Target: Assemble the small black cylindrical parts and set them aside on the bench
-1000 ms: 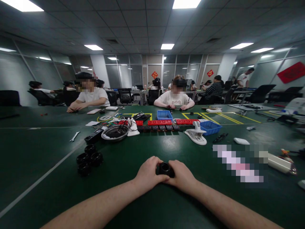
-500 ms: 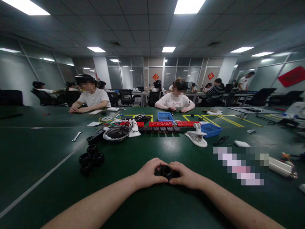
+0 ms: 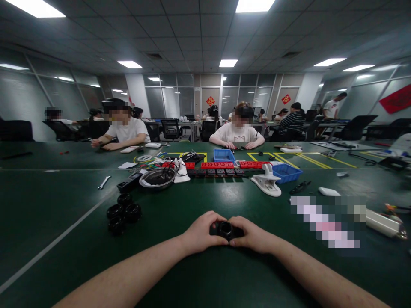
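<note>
A glossy black round part with a hollow centre (image 3: 226,230) is held low over the green table in front of me. My left hand (image 3: 204,231) curls round its left side, thumb at the near edge and fingers at the far edge. On the other side my right hand (image 3: 249,234) grips it the same way, so the two thumb tips almost meet. The fingers hide its sides, and I cannot tell whether it touches the table. To the left, several similar black round parts (image 3: 124,212) sit in a cluster.
Beyond the cluster lie a wrench (image 3: 104,182) and a round metal dish (image 3: 157,178). Red blocks (image 3: 217,165), a blue bin (image 3: 285,173) and a white clip stand (image 3: 267,182) line the middle. At right lies a silvery cylinder (image 3: 383,223). Two people sit across the table.
The view has shifted slightly. Both hands keep their grip on the black round part, with hardly any movement. The person across at left has raised a hand a little.
</note>
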`<state>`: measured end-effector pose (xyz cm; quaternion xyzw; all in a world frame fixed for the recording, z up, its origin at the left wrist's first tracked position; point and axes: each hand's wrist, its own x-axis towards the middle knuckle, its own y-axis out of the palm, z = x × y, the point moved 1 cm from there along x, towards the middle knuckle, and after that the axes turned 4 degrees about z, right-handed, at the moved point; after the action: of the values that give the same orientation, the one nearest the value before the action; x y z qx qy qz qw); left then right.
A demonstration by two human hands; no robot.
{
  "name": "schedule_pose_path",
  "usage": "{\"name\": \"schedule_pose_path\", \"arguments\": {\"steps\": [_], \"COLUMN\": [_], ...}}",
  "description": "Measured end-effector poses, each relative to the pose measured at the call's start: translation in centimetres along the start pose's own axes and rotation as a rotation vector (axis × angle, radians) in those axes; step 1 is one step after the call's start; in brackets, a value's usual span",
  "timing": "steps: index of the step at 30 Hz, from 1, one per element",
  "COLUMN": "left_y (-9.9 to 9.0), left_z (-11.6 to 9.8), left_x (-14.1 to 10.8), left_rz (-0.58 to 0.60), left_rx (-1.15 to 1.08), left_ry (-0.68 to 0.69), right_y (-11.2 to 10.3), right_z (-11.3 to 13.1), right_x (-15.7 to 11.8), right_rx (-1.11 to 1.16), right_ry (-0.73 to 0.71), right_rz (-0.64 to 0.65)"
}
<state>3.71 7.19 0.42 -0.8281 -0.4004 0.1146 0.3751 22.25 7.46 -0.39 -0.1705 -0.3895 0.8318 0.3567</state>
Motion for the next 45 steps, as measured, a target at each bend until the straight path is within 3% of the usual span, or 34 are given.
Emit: {"name": "schedule_pose_path", "arguments": {"steps": [5, 10, 14, 17, 21, 27, 39, 42, 45], "left_y": [1.0, 1.0, 0.6, 0.4, 0.1, -0.1, 0.1, 0.3, 0.6], "left_z": [-0.6, -0.7, -0.2, 0.1, 0.2, 0.1, 0.0, 0.0, -0.1], "left_x": [-0.3, -0.4, -0.1, 0.0, -0.2, -0.1, -0.2, -0.1, -0.1], "left_rz": [-0.143, -0.165, -0.106, -0.045, -0.008, 0.009, 0.007, -0.003, -0.058], "left_rx": [0.032, 0.009, -0.011, -0.022, -0.016, -0.019, -0.023, -0.038, -0.033], "left_ry": [-0.163, -0.199, -0.122, -0.035, 0.013, 0.034, 0.003, -0.027, -0.095], "right_y": [1.3, 2.5, 2.3, 1.8, 1.1, 0.1, 0.0, 0.5, 1.4], "right_z": [0.1, 1.4, 2.0, 1.9, 1.4, 0.8, 0.3, 0.0, 0.1], "right_x": [0.3, 0.5, 0.2, -0.1, -0.3, -0.1, 0.0, 0.1, 0.4], "right_rx": [-0.123, -0.362, -0.407, -0.243, -0.009, 0.081, 0.115, 0.114, 0.003], "right_ry": [0.182, 0.271, 0.228, 0.157, 0.03, -0.015, -0.087, -0.003, 0.128], "right_rz": [-0.126, -0.267, -0.266, -0.247, -0.117, 0.039, 0.063, 0.029, -0.1]}}
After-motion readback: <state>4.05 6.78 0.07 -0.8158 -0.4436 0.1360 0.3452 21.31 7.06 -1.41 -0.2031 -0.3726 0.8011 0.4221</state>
